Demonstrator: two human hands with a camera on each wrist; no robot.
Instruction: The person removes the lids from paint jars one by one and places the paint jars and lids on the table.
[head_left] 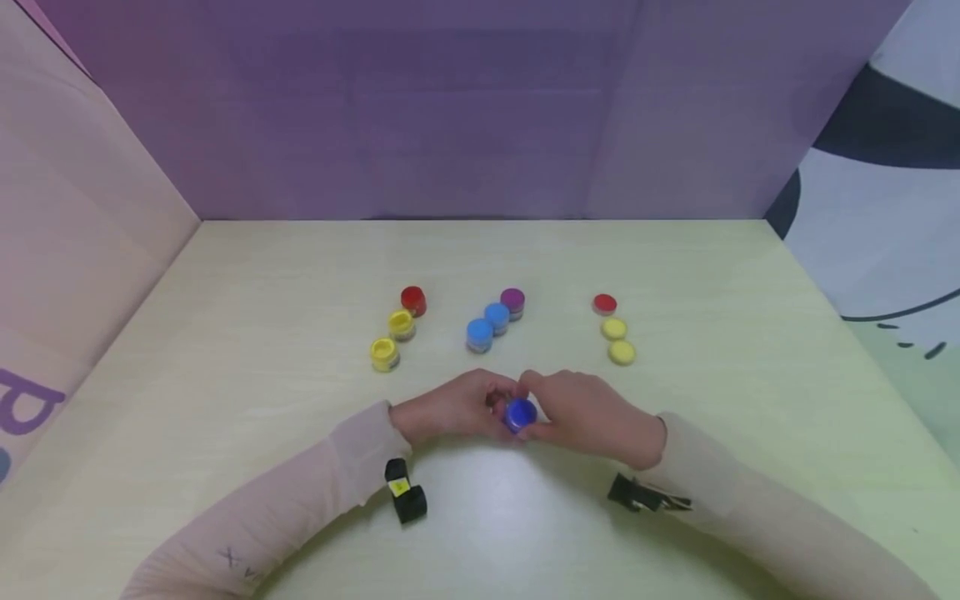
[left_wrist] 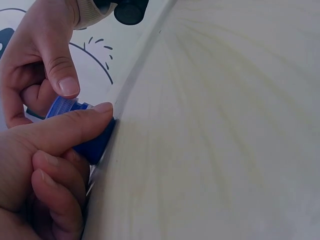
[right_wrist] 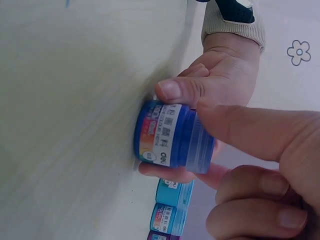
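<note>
Meeting below centre of the head view, left hand [head_left: 459, 407] clasps a blue jar [head_left: 520, 415] while right hand [head_left: 588, 414] pinches its lid [right_wrist: 201, 150], and an uneven twist there could likely slip it loose, three lidded jars [head_left: 480, 334] standing beyond, mid-frame.

The blue paint jar [right_wrist: 186, 137] looks like smooth, glossy plastic, its translucent lid [right_wrist: 201, 150] finely ribbed, its label [right_wrist: 164, 135] like printed paper. The bench [head_left: 300, 267] appears smooth, wood-toned and softly shiny; the left sleeve [head_left: 300, 492] is matt cloth, its cuff [right_wrist: 232, 32] ribbed.
</note>
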